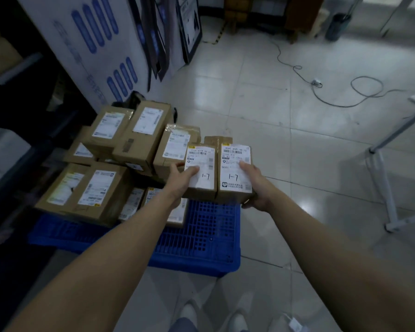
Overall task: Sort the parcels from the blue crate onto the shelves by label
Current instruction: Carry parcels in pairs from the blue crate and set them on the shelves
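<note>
Parcels (203,180) marked 1-7, one clamped in the left grip (181,180), its twin in the right grip (254,186), lie side by side, long axes pointing away, shelving (12,68) leftward.

Left parcel (206,180) and right parcel (234,180): small brown boxes, side by side, touching, labels up, both handwritten "1-7", in the air over the blue crate's (201,236) right end. Crate has mesh walls, left side piled unevenly with more labelled brown parcels (89,188).
</note>
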{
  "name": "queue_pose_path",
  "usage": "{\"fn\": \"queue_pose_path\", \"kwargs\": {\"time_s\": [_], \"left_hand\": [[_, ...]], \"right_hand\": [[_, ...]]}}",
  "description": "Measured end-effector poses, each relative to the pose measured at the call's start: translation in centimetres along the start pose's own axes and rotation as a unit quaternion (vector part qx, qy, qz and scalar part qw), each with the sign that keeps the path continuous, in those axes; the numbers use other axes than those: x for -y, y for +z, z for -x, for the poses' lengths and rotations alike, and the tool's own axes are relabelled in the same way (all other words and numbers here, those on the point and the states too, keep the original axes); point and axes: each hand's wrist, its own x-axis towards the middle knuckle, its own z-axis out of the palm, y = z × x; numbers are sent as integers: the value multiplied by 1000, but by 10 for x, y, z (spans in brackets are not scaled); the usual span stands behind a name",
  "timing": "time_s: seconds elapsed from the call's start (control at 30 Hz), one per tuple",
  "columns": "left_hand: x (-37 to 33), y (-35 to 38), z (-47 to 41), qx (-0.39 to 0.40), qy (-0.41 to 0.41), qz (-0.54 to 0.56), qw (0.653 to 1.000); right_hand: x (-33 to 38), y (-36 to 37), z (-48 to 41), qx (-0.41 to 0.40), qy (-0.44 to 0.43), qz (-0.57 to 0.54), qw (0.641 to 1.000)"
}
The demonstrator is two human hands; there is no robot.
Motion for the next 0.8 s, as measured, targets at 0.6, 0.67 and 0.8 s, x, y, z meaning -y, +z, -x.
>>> {"fn": "queue_pose_path", "kwargs": {"time_s": [0.6, 0.67, 0.8], "left_hand": [[-150, -172, 213, -333, 223, 78, 913], [-133, -195, 252, -392, 222, 102, 887], [-83, -233, 340, -499, 220, 147, 825]], "right_hand": [[125, 245, 106, 307, -121, 62, 942], [109, 279, 123, 350, -114, 96, 925], [56, 343, 168, 422, -74, 160, 889]]}}
